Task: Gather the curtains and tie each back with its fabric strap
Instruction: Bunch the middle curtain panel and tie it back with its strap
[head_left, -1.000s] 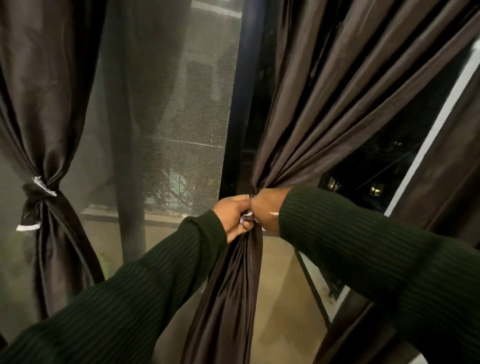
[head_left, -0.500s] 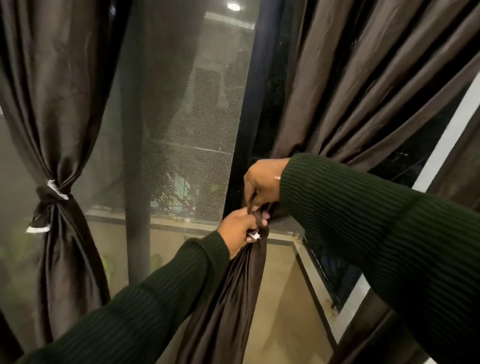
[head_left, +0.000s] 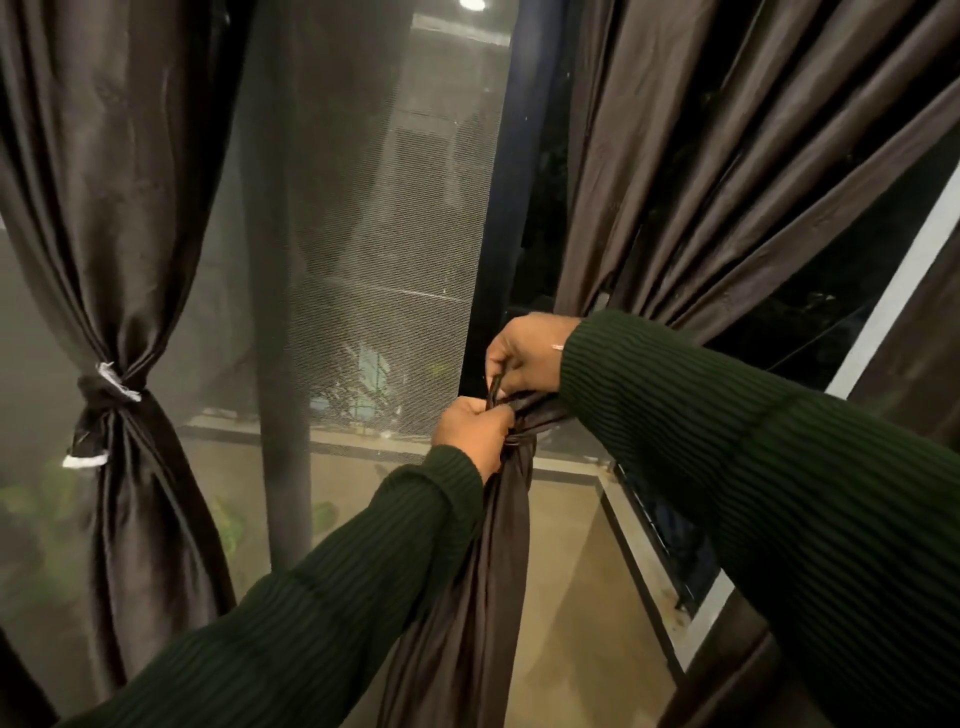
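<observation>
Two dark brown satin curtains hang at a window. The left curtain (head_left: 119, 218) is gathered and bound at its waist by a dark strap with white ends (head_left: 104, 395). The right curtain (head_left: 701, 171) is bunched at mid-height, and its lower part hangs straight down between my arms. My left hand (head_left: 470, 434) grips the bunched waist of this curtain. Just above it, my right hand (head_left: 527, 356) pinches a thin dark strap end (head_left: 494, 388) that runs down to the bunch. Both arms wear dark green ribbed sleeves.
A mesh screen (head_left: 363, 260) covers the window between the curtains, with a dark vertical frame post (head_left: 504, 208) beside it. A white frame bar (head_left: 893, 291) slants at the right. Below lies a beige ledge (head_left: 566, 597) with a dark rail along it.
My right hand rose from beside the left hand to just above it, drawing the strap end upward. The left hand kept its grip on the bunch, and the view shifted upward.
</observation>
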